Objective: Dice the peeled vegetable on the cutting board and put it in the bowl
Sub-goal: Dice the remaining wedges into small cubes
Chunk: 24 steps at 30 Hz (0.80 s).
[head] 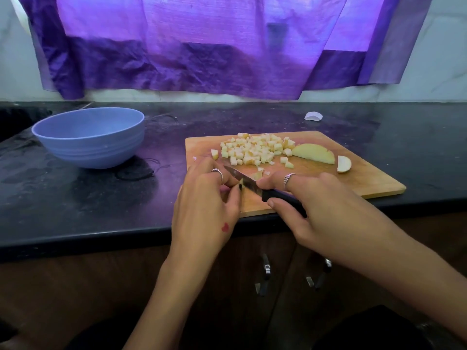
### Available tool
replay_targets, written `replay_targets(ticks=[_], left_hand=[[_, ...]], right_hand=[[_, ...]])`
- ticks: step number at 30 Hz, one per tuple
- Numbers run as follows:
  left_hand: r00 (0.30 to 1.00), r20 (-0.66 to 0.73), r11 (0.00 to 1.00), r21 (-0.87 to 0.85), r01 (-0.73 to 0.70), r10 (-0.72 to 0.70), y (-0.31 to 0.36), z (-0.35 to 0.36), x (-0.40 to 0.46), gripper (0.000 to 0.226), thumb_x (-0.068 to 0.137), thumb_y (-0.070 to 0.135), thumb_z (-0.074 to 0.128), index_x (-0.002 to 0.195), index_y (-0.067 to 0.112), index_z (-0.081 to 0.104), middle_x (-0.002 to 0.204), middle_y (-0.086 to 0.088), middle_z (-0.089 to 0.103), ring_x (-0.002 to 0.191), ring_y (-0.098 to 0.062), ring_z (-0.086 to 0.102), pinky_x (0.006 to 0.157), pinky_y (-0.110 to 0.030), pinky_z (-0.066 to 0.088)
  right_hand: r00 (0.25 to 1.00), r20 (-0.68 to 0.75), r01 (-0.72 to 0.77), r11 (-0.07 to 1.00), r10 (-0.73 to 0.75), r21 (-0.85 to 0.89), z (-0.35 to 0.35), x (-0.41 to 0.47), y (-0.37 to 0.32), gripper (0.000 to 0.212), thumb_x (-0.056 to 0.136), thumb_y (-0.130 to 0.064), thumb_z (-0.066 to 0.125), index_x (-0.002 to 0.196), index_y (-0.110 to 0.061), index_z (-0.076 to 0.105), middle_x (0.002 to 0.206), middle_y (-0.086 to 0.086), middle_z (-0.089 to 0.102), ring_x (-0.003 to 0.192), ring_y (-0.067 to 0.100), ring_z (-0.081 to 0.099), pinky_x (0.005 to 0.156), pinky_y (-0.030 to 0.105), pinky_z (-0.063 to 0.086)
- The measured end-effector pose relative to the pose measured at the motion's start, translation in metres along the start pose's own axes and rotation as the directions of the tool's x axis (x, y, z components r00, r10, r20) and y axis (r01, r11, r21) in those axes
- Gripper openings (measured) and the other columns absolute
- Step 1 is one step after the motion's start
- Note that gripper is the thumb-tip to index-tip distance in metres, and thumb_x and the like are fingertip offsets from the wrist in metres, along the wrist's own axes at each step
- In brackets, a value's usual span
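- The right hand [326,205] has its fingers closed round the black handle of a small knife [255,186], blade angled across the near part of the wooden cutting board [353,180].
- The left hand [207,198] pinches a small vegetable piece [241,184] against the board, fingertips right beside the blade (close enough to nick).
- A heap of diced cubes [255,147] lies toward the board's far edge; a pale half-round slab [313,153] and a smaller end chunk [343,164] wait uncut to its right.
- The flesh looks firm, moist and probably slippery; best pinned flat side down, held from above.
- The cubes are light and loose, so likely better scooped than picked up.
- The smooth blue bowl [88,137] stands on the dark surface [75,198], well left of the board; no cubes show inside.
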<state>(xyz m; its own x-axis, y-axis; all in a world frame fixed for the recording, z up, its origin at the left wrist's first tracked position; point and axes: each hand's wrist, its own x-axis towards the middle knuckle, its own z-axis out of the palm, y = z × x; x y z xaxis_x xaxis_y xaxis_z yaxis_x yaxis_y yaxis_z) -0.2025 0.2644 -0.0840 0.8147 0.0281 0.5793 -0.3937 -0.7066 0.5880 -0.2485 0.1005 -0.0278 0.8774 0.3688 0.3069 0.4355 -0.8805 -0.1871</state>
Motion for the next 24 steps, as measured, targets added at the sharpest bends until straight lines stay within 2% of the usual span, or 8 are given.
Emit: replay_targets(ticks=[3, 6, 10, 13, 16, 20, 22, 24], left_hand=[[1.0, -0.011, 1.0, 0.025, 0.01, -0.009, 0.0, 0.001, 0.0, 0.009, 0.083, 0.02, 0.066, 0.077, 0.015, 0.07, 0.101, 0.005, 0.057, 0.103, -0.017, 0.051, 0.076, -0.041, 0.052], [1.0, -0.014, 1.0, 0.013, 0.016, -0.016, 0.001, 0.001, 0.0, 0.008, 0.083, 0.019, 0.066, 0.078, 0.016, 0.071, 0.104, 0.004, 0.057, 0.104, -0.015, 0.051, 0.076, -0.04, 0.053], [0.999, -0.012, 0.997, 0.067, 0.038, -0.037, 0.007, -0.002, -0.002, 0.009, 0.084, 0.023, 0.065, 0.081, 0.017, 0.07, 0.11, 0.004, 0.057, 0.101, -0.012, 0.049, 0.077, -0.039, 0.051], [0.997, 0.024, 0.987, 0.145, 0.074, -0.079, 0.013, -0.006, 0.002, 0.011, 0.087, 0.027, 0.062, 0.079, 0.02, 0.066, 0.117, 0.006, 0.055, 0.111, -0.016, 0.049, 0.08, -0.039, 0.048], [0.994, 0.053, 0.969, 0.234, 0.084, -0.099, 0.02, -0.008, 0.012, 0.011, 0.087, 0.031, 0.061, 0.082, 0.023, 0.066, 0.112, 0.01, 0.054, 0.109, -0.017, 0.048, 0.079, -0.037, 0.045], [0.992, 0.065, 0.95, 0.301, 0.08, -0.104, 0.023, -0.003, 0.031, 0.016, 0.087, 0.035, 0.064, 0.081, 0.02, 0.067, 0.099, 0.01, 0.053, 0.1, -0.018, 0.051, 0.073, -0.033, 0.038], [0.991, 0.076, 0.948, 0.308, 0.078, -0.106, 0.019, 0.0, 0.038, 0.011, 0.088, 0.032, 0.063, 0.094, 0.025, 0.07, 0.099, 0.009, 0.052, 0.102, -0.02, 0.05, 0.073, -0.034, 0.039], [0.992, 0.087, 0.952, 0.298, 0.064, -0.093, 0.015, 0.001, 0.039, 0.024, 0.09, 0.023, 0.059, 0.111, 0.03, 0.068, 0.108, 0.006, 0.055, 0.106, -0.021, 0.049, 0.075, -0.036, 0.04]], right_hand=[[1.0, 0.025, 0.008, 1.0, -0.008, 0.01, 0.002, 0.002, -0.001, 0.036, 0.096, -0.04, 0.044, 0.132, -0.042, 0.041, 0.077, -0.019, 0.041, 0.07, 0.0, 0.04, 0.058, 0.017, 0.032], [0.999, 0.025, 0.042, 0.996, -0.041, -0.074, 0.0, 0.0, -0.002, 0.032, 0.098, -0.041, 0.038, 0.13, -0.043, 0.035, 0.103, -0.011, 0.057, 0.094, 0.011, 0.054, 0.069, 0.027, 0.04], [0.99, 0.108, 0.121, 0.95, -0.093, -0.288, -0.005, 0.002, 0.002, 0.039, 0.1, -0.043, 0.03, 0.138, -0.046, 0.022, 0.107, -0.007, 0.06, 0.089, 0.016, 0.055, 0.06, 0.029, 0.035], [0.996, 0.087, 0.046, 0.98, -0.03, -0.192, -0.011, 0.01, 0.021, 0.04, 0.098, -0.047, 0.035, 0.136, -0.053, 0.027, 0.118, -0.011, 0.059, 0.102, 0.015, 0.057, 0.073, 0.031, 0.043], [0.994, 0.065, -0.083, 0.996, 0.084, -0.027, -0.013, 0.014, 0.049, 0.033, 0.094, -0.045, 0.046, 0.127, -0.042, 0.046, 0.107, -0.012, 0.061, 0.097, 0.013, 0.054, 0.082, 0.034, 0.044], [0.997, -0.005, -0.081, 0.995, 0.082, 0.06, -0.014, 0.006, 0.078, 0.018, 0.09, -0.043, 0.052, 0.097, -0.029, 0.061, 0.081, -0.003, 0.06, 0.076, 0.014, 0.054, 0.069, 0.038, 0.046], [0.997, -0.043, -0.067, 0.994, 0.071, 0.086, -0.013, -0.001, 0.087, 0.015, 0.09, -0.04, 0.055, 0.098, -0.031, 0.062, 0.081, -0.007, 0.059, 0.075, 0.007, 0.053, 0.065, 0.032, 0.044], [0.997, -0.077, -0.008, 0.991, 0.019, 0.134, -0.014, -0.008, 0.094, 0.018, 0.089, -0.045, 0.055, 0.1, -0.036, 0.063, 0.082, -0.01, 0.061, 0.077, 0.006, 0.055, 0.065, 0.028, 0.044]])
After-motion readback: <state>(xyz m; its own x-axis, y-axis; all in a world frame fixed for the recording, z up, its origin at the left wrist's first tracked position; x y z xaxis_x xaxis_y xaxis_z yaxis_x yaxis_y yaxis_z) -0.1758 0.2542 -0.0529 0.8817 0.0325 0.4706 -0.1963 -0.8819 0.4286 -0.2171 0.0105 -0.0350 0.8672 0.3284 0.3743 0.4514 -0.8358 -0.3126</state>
